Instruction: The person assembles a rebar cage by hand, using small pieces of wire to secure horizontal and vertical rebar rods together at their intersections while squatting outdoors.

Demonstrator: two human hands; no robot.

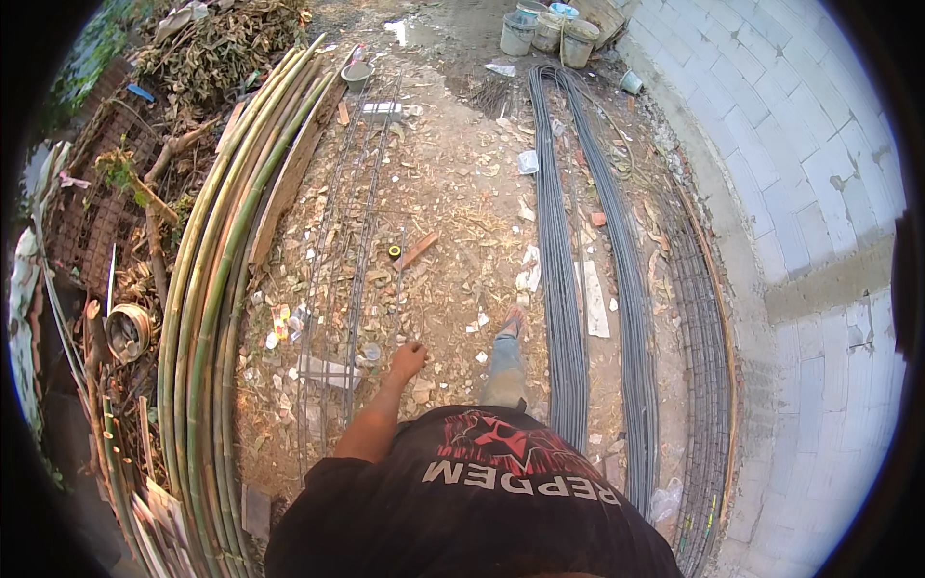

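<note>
My left hand [409, 359] hangs over the littered ground, in front of my body, its fingers curled closed. The inside of the fist is hidden, so I cannot tell if anything is in it. Beyond it on the ground lie a small yellow and black round thing [394, 251], which looks like a tape measure, and a reddish-brown strip of wood or brick [417, 250]. Left of the hand, long thin steel bars [360, 279] run along the ground. My right hand does not show. One leg [506, 361] is stretched forward.
Bamboo poles [207, 289] lie along the left, beside brush and a coil [127, 330]. On the right lie bent bundles of steel rebar [562, 289], a mesh-like steel stack [701, 328] and a block wall [819, 125]. Buckets [578, 43] stand at the far end.
</note>
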